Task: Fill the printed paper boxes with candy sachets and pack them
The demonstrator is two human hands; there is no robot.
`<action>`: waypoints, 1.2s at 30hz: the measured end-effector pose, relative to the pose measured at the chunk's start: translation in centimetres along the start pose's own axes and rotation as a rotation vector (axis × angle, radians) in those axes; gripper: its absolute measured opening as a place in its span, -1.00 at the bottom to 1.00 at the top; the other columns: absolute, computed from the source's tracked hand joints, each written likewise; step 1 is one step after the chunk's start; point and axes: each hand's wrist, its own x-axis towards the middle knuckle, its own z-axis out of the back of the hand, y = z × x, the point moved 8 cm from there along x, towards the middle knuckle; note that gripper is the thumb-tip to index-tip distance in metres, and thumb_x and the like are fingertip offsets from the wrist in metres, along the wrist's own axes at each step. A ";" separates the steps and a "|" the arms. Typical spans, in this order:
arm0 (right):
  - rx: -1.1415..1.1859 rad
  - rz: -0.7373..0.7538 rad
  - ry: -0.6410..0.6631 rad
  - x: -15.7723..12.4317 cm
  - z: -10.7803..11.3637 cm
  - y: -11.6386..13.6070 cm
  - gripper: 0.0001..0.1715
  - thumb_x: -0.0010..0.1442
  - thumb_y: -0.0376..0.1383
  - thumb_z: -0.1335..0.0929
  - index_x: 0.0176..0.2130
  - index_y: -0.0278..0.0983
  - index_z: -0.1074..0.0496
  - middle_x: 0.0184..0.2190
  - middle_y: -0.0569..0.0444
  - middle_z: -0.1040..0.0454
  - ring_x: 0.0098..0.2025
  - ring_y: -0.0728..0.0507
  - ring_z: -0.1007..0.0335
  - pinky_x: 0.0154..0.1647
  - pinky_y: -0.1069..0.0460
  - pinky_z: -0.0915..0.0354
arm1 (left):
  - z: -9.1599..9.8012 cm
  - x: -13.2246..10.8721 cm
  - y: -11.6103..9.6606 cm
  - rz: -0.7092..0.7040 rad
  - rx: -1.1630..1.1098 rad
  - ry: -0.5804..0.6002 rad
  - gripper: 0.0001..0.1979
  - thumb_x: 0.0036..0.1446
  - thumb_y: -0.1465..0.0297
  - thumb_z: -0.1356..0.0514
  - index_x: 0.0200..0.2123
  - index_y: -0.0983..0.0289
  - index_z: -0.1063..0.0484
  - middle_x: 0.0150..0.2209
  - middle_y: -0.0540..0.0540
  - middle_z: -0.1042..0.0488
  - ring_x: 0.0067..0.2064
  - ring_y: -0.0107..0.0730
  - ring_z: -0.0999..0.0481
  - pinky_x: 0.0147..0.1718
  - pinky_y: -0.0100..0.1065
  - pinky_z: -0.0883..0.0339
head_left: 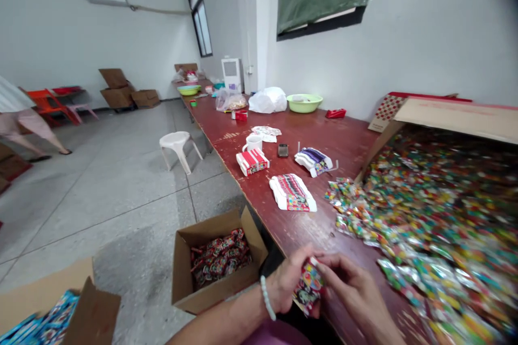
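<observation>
My left hand [283,279] wears a pale bead bracelet and is wrapped round a small printed candy box [308,287] with a red and dark colourful pattern. At the box's upper end, the fingers of my right hand [351,280] are closed on its edge. Both hands are over the table's front edge. To the right, a large pile of clear candy packets [437,226] with multicoloured sweets spills from a tipped carton [453,116]. Beyond my hands lie a stack of flat red-and-white boxes [293,193], a purple-and-white stack [313,161] and a red stack [252,161].
Below the red table [324,234] stands a cardboard box [184,280] with filled red packs [222,256]. Another carton [95,312] holds blue packs [52,321]. A white stool [178,143], a mug [254,143] and a green basin [304,105] are farther off. Someone's legs [36,129] show at left.
</observation>
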 end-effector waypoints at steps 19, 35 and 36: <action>-0.138 0.239 0.085 -0.5 -1.0 1.4 -0.75 0.29 -0.13 -0.33 -0.24 -0.21 -0.53 -0.13 -0.02 -0.55 -0.15 -0.16 -0.47 -0.12 -0.02 -0.38 | 0.9 -0.6 -1.6 0.110 -0.043 -0.070 -0.61 0.14 0.19 -0.18 -0.07 0.31 -0.52 -0.53 0.01 -0.50 -0.64 -0.47 -0.41 -0.71 -0.50 -0.20; -0.779 0.547 0.001 -1.2 -3.8 0.3 -0.18 -0.04 -0.16 -0.48 0.19 -0.22 -0.28 -0.02 -0.15 -0.43 -0.02 -0.37 -0.37 0.00 -0.23 -0.31 | 2.7 0.1 -1.4 -0.085 0.070 -0.162 -0.53 0.21 0.02 -0.07 -0.12 0.32 -0.41 -0.38 0.12 -0.52 -0.44 -0.34 -0.51 -0.42 -0.35 -0.36; -0.731 0.527 0.024 -1.0 -4.0 0.2 -0.14 -0.03 -0.13 -0.48 0.21 -0.23 -0.25 -0.01 -0.15 -0.43 -0.02 -0.36 -0.38 -0.01 -0.22 -0.33 | 3.0 -0.3 -1.9 -0.092 0.124 -0.165 -0.57 0.19 0.07 -0.11 -0.08 0.30 -0.39 -0.37 0.10 -0.51 -0.46 -0.37 -0.49 -0.44 -0.37 -0.35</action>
